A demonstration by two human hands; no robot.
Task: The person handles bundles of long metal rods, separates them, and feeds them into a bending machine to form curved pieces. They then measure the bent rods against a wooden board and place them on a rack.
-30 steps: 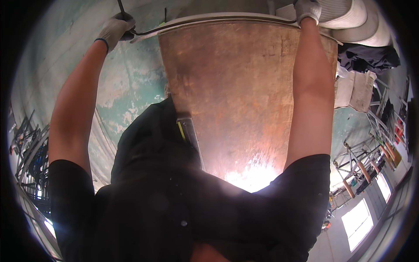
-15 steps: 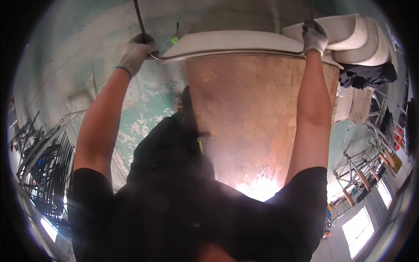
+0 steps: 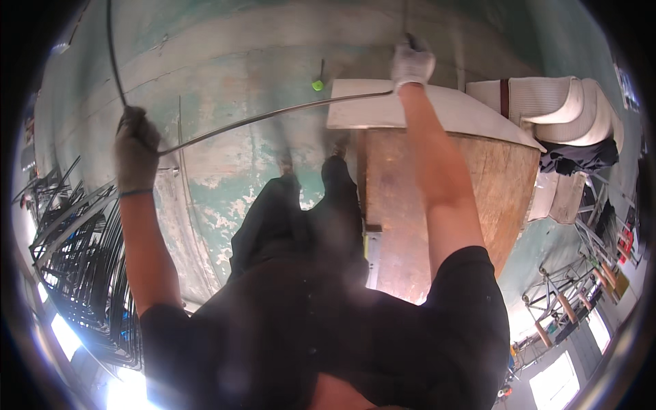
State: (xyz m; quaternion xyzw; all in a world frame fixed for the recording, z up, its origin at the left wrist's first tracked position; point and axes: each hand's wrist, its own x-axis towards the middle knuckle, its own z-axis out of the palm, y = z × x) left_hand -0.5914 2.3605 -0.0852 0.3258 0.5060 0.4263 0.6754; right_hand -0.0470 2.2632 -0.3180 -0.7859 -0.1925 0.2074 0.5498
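A thin metal rod frame, bent at its corners, spans between my two hands, with its side rods running on past them toward the far edge. My left hand, in a whitish glove with dark fingers, is wrapped round the left corner. In a matching glove, my right hand grips the right corner, its fingers partly hidden. The frame is off the floor and slants, higher at the right in view. Beneath my right forearm lies a wooden-topped table, with a white panel along its far edge.
Several white ribbed padded pieces are stacked at the far right, above dark cloth. Many dark bent rods are piled at the left. A metal rack stands right. A small green object lies on the worn green floor.
Both hands have moved left with the metal rod frame, away from over the table. The left hand is now lower in view and the frame is more slanted.
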